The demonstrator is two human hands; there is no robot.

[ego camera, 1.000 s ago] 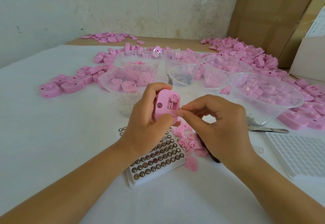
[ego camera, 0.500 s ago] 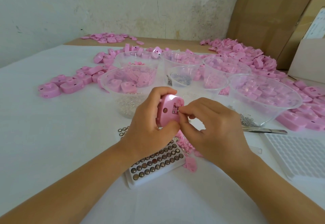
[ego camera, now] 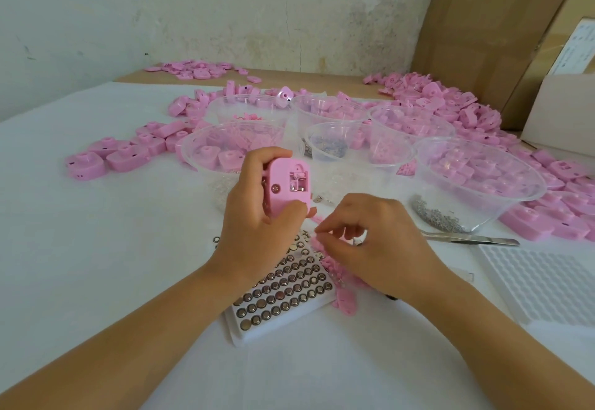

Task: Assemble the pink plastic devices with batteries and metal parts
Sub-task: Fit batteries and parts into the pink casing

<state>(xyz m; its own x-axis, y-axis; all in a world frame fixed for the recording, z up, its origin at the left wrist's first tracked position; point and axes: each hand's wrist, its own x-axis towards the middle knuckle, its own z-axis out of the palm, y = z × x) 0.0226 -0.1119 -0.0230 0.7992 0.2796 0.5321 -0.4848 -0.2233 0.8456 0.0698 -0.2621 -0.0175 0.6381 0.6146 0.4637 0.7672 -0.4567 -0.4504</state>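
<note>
White tabletop (ego camera: 96, 265) runs from the near edge back to a stained wall (ego camera: 193, 7). Nearest lies a white tray (ego camera: 240, 332) filled with rows of button cells (ego camera: 283, 284), and a scatter of small pink pieces (ego camera: 346, 305) touches its right side. The right hand (ego camera: 373, 255) hovers over those pieces with its fingers curled and thumb and forefinger close together; whether they pinch anything I cannot tell. Just beyond, the left hand (ego camera: 251, 226) has its fingers wrapped round a pink device (ego camera: 286, 184), held upright above the tabletop with its open compartment and what looks like metal contacts facing the camera. To the right lie tweezers (ego camera: 473, 239) and an empty white grid tray (ego camera: 541, 281). Behind stand clear plastic bowls; the large one (ego camera: 515, 203) holds pink housings and metal parts (ego camera: 434, 213). More pink housings (ego camera: 125, 155) are heaped around the bowls, and cardboard (ego camera: 483, 39) leans at the back.
</note>
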